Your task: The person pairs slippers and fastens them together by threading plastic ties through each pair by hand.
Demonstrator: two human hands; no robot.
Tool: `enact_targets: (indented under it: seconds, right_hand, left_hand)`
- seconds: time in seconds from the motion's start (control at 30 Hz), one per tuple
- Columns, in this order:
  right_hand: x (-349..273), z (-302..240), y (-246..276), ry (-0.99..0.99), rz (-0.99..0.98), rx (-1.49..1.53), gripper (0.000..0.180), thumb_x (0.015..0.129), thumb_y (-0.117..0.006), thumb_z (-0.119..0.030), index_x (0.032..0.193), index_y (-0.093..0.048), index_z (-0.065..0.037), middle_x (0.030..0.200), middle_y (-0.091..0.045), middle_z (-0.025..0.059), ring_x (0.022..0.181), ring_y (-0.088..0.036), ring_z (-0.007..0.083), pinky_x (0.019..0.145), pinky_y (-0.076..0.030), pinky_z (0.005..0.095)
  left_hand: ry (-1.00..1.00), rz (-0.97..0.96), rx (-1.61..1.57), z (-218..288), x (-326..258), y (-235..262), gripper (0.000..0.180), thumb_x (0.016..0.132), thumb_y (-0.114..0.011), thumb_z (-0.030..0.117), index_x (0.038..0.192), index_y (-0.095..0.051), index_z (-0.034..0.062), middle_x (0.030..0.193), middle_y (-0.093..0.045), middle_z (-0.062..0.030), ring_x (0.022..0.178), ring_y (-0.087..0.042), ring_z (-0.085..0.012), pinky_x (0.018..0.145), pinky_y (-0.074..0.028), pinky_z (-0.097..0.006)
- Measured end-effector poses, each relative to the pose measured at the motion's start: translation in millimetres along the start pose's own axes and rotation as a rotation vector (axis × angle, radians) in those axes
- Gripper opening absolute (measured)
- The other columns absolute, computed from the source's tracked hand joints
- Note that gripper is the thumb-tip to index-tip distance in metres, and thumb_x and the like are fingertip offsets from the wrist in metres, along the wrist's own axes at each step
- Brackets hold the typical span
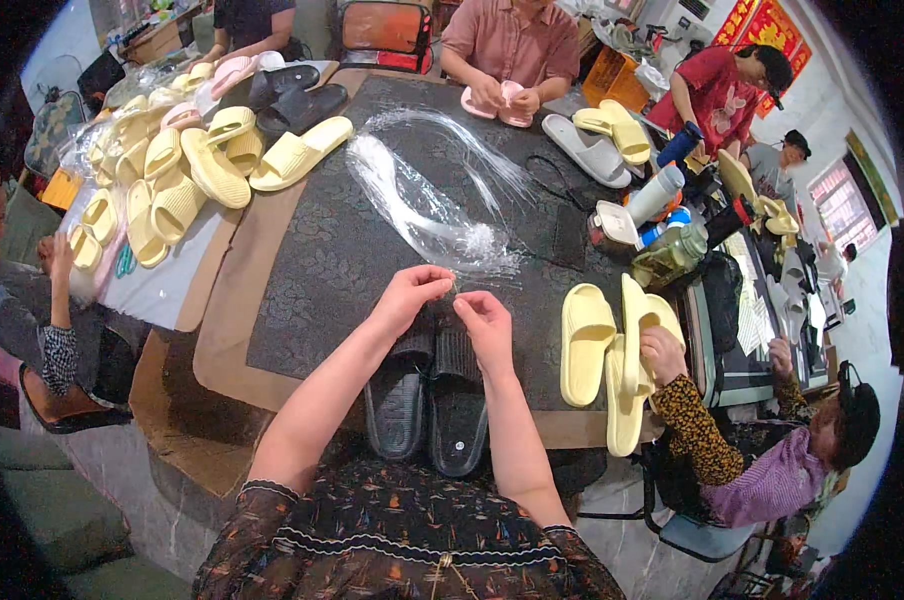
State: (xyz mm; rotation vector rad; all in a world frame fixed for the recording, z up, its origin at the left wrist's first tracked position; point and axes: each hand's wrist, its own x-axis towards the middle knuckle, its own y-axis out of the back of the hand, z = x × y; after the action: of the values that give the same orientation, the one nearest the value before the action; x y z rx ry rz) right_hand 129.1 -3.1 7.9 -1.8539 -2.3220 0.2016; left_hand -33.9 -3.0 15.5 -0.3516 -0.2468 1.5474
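A pair of black slide slippers, the left slipper point(397, 408) and the right slipper point(459, 415), lies side by side at the near table edge, toes pointing away from me. Just beyond their toes, my left hand point(416, 298) and my right hand point(487, 328) come close together, thumb and forefinger pinched on each. Whatever thin thing is between the fingertips is too small to make out. Past my hands a loose bundle of clear plastic strands point(397, 200) is spread over the dark patterned table mat point(302, 300).
Yellow slippers point(587, 345) lie to my right, where a co-worker's hand point(662, 355) grips one. More yellow slippers point(177, 205) are heaped at the left. A grey slipper point(587, 150), a lidded tub point(612, 225) and bottles point(657, 195) stand right. Across, a person handles pink slippers point(512, 105).
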Motion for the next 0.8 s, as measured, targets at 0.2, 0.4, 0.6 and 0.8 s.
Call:
enact_targets:
  seconds: [0.2, 0.4, 0.6, 0.8]
  right_hand:
    - [-0.3, -2.9, -1.0, -0.006, 0.0, -0.019, 0.009, 0.085, -0.066, -0.007, 0.092, -0.064, -0.002, 0.083, -0.062, -0.0026, 0.074, -0.054, 0.0035, 0.067, -0.043, 0.0186]
    - [-0.5, -2.5, -0.4, -0.021, -0.013, 0.058, 0.008, 0.085, -0.066, -0.005, 0.092, -0.063, -0.002, 0.083, -0.061, -0.0027, 0.074, -0.053, 0.0029, 0.066, -0.042, 0.0167]
    - [0.4, 3.2, 0.3, 0.034, 0.007, 0.052, 0.007, 0.084, -0.066, -0.006, 0.09, -0.063, -0.003, 0.082, -0.061, -0.003, 0.071, -0.052, 0.0031, 0.065, -0.042, 0.0176]
    - [0.9, 3.3, 2.1, -0.038, 0.012, -0.009, 0.009, 0.083, -0.067, -0.007, 0.089, -0.063, -0.003, 0.081, -0.061, -0.0033, 0.073, -0.052, 0.0032, 0.066, -0.042, 0.0183]
  left_hand:
    - [-0.005, -0.02, 0.015, 4.5, -1.0, -1.7, 0.022, 0.084, -0.067, 0.014, 0.102, -0.064, 0.0009, 0.092, -0.065, -0.0016, 0.081, -0.057, -0.0082, 0.073, -0.044, -0.022]
    - [-0.021, -0.042, 0.011, -0.9, 0.1, 0.9, 0.022, 0.082, -0.067, 0.013, 0.099, -0.065, -0.0007, 0.09, -0.064, -0.0021, 0.081, -0.056, -0.0087, 0.075, -0.044, -0.023]
    - [-0.012, -0.019, -0.02, -0.1, 0.2, 0.7, 0.02, 0.081, -0.068, 0.013, 0.097, -0.066, 0.0003, 0.087, -0.063, -0.0005, 0.079, -0.055, -0.0078, 0.073, -0.043, -0.022]
    - [-0.026, -0.046, 0.027, -2.2, 0.7, 2.1, 0.021, 0.081, -0.068, 0.014, 0.097, -0.066, 0.0007, 0.087, -0.064, 0.0002, 0.078, -0.055, -0.0072, 0.072, -0.044, -0.023]
